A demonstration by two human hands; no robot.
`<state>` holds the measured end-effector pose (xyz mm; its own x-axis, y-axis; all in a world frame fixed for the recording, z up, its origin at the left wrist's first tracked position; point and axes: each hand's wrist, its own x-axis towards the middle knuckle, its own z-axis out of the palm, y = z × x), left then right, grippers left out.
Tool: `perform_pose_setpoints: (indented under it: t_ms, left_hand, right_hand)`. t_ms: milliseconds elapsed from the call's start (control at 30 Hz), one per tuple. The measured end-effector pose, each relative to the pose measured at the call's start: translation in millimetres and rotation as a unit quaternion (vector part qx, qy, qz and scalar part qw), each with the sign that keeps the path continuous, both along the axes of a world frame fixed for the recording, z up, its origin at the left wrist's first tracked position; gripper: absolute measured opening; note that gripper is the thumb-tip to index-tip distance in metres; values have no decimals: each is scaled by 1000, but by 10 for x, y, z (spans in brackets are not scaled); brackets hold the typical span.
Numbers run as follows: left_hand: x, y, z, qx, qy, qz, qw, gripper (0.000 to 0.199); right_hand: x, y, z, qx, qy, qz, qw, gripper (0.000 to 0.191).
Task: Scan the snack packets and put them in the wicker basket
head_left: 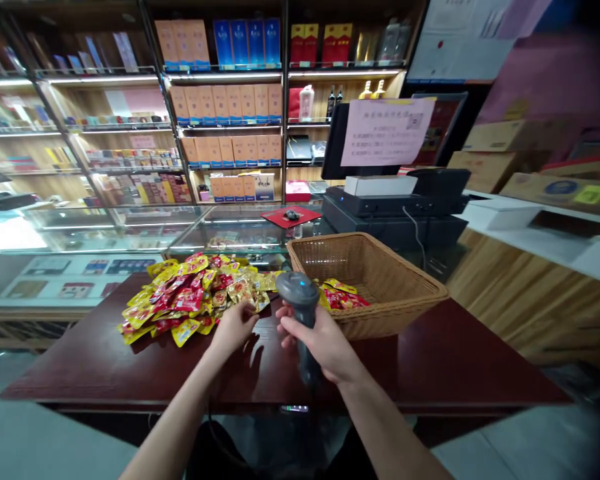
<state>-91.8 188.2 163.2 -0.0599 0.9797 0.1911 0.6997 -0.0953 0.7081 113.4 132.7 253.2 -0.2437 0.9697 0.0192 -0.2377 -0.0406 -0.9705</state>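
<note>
My right hand (325, 337) is wrapped round the handle of a dark grey barcode scanner (300, 290), held upright over the table with a small blue light on its head. My left hand (236, 327) reaches to the right edge of a heap of red and yellow snack packets (185, 293). Its fingers are closed on a gold snack packet (243, 290), whose lower edge they partly hide. Just right of the scanner stands a brown wicker basket (395, 273), with several red and yellow packets (343, 295) at its left end.
The dark red table (105, 370) bears the heap and basket. Behind it is a glass display counter (145, 227) with a mouse (293, 215) on a red mat. A monitor (337, 143) with a paper notice stands behind the basket. Cardboard boxes (555, 190) are at right.
</note>
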Motion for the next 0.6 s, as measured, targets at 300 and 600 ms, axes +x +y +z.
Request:
perform_pose_setpoints:
  t_ms: [300,600]
  left_hand:
    - [301,148,-291,-9,199,92,976,28]
    - [331,-117,-234,107,104,147,978,15]
  right_hand:
    - [-142,-35,-679,-77,-51,-42,995,30]
    - [-218,117,-889,-113,-14,-79,990,43]
